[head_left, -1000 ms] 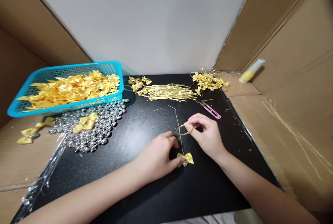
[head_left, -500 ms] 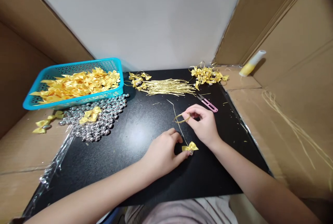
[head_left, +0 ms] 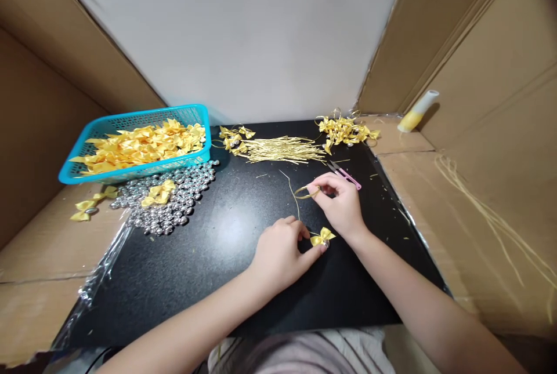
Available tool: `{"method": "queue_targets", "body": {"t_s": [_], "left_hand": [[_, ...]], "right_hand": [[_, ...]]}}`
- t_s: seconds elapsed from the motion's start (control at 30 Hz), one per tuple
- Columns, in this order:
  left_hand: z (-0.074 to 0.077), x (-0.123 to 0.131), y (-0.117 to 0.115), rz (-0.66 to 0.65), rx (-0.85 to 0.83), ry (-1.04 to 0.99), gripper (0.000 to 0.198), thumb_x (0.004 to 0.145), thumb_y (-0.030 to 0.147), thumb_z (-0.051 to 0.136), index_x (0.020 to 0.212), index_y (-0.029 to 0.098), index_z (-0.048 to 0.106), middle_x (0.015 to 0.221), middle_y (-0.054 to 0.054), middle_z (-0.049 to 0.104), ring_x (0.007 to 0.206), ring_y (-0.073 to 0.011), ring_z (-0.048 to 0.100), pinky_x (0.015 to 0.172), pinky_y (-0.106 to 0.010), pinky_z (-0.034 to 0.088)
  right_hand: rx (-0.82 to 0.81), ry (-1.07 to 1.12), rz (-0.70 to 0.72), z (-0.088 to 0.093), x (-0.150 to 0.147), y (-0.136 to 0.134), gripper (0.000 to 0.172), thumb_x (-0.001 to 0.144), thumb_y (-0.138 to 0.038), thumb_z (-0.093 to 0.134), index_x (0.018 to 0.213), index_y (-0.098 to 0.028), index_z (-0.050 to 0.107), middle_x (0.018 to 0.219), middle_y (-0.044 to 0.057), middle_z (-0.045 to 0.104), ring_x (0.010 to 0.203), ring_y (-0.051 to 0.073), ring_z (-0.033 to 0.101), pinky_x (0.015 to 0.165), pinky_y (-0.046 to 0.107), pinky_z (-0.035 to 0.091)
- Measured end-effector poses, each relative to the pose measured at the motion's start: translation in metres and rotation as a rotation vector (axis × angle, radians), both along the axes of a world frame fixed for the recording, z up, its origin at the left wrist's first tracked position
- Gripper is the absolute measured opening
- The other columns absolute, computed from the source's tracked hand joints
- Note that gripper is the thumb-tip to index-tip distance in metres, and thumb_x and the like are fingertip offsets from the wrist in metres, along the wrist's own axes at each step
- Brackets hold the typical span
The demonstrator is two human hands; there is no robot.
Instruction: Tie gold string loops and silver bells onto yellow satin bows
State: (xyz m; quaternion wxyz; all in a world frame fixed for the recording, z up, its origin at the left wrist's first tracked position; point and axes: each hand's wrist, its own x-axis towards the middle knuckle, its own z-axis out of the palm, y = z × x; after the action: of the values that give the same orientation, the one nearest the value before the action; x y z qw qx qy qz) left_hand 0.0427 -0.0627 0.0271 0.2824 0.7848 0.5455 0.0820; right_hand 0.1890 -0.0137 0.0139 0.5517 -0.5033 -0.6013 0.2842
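My right hand has its thumb and index finger pinched together on a looped gold cord, which stands out to the left of the fingertips above the black table. Lower and to the left, my left hand rests on the table with bent fingers. Its thumb tip presses the small silver bell-like ball under a yellow ribbon bow, and the index finger lies at the bow's left side. From the bow a thin gold cord runs past the left fingers and up the table. Part of it is hidden behind those fingers.
Many yellow bows fill a turquoise basket, with silver balls heaped before it. Cut gold cords lie at the back between two piles of finished-looking bows. Pink thread snips lie behind my right hand. A white-yellow tube stands right.
My left hand and the bow have shifted slightly right and up, towards my right hand. The gold loop looks narrower and tilted. The whole view has shifted a little.
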Motion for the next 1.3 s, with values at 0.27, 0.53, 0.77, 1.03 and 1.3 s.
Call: {"method": "queue_targets", "body": {"t_s": [0.27,0.53,0.77,1.03,1.3], "left_hand": [[-0.005,0.012,0.004,0.028,0.005,-0.013,0.017,0.076,0.034,0.068,0.074,0.018,0.064,0.081,-0.004,0.066,0.075,-0.0193,0.060,0.063,-0.027,0.040],[-0.009,-0.010,0.024,0.139,-0.269,-0.401,0.017,0.071,0.032,0.070,0.069,0.016,0.064,0.065,-0.002,0.066,0.059,-0.0140,0.057,0.056,-0.024,0.038],[-0.011,-0.033,0.054,0.457,-0.557,-0.894,0.030,0.056,0.034,0.081,0.070,0.012,0.066,0.053,0.003,0.059,0.044,-0.0046,0.041,0.045,-0.018,0.030],[-0.016,-0.036,0.062,0.403,-0.680,-0.999,0.024,0.061,0.031,0.080,0.077,0.013,0.074,0.060,0.001,0.064,0.048,-0.0050,0.046,0.047,-0.018,0.034],[-0.014,-0.038,0.063,0.357,-0.707,-1.008,0.015,0.069,0.025,0.067,0.074,0.012,0.073,0.055,0.001,0.060,0.047,-0.0066,0.048,0.044,-0.018,0.038]], "right_hand": [[0.000,0.005,0.001,-0.003,0.000,0.002,0.010,0.075,-0.020,0.064,0.066,-0.019,0.068,0.069,0.001,0.064,0.060,0.014,0.050,0.057,0.027,0.041],[-0.007,0.051,0.088,0.006,0.009,0.003,0.010,0.076,-0.023,0.065,0.066,-0.020,0.067,0.076,0.003,0.066,0.072,0.017,0.058,0.064,0.030,0.046],[-0.062,-0.047,0.316,0.010,0.014,0.001,0.006,0.075,-0.021,0.069,0.069,-0.021,0.070,0.098,0.007,0.069,0.097,0.022,0.064,0.088,0.040,0.049],[-0.224,0.087,0.248,-0.006,-0.002,0.003,0.012,0.072,-0.030,0.073,0.067,-0.020,0.073,0.085,0.009,0.075,0.079,0.021,0.071,0.073,0.035,0.058],[-0.229,-0.010,0.159,-0.002,-0.005,-0.002,0.007,0.073,-0.024,0.071,0.067,-0.020,0.073,0.075,0.006,0.074,0.072,0.020,0.070,0.068,0.032,0.057]]}}
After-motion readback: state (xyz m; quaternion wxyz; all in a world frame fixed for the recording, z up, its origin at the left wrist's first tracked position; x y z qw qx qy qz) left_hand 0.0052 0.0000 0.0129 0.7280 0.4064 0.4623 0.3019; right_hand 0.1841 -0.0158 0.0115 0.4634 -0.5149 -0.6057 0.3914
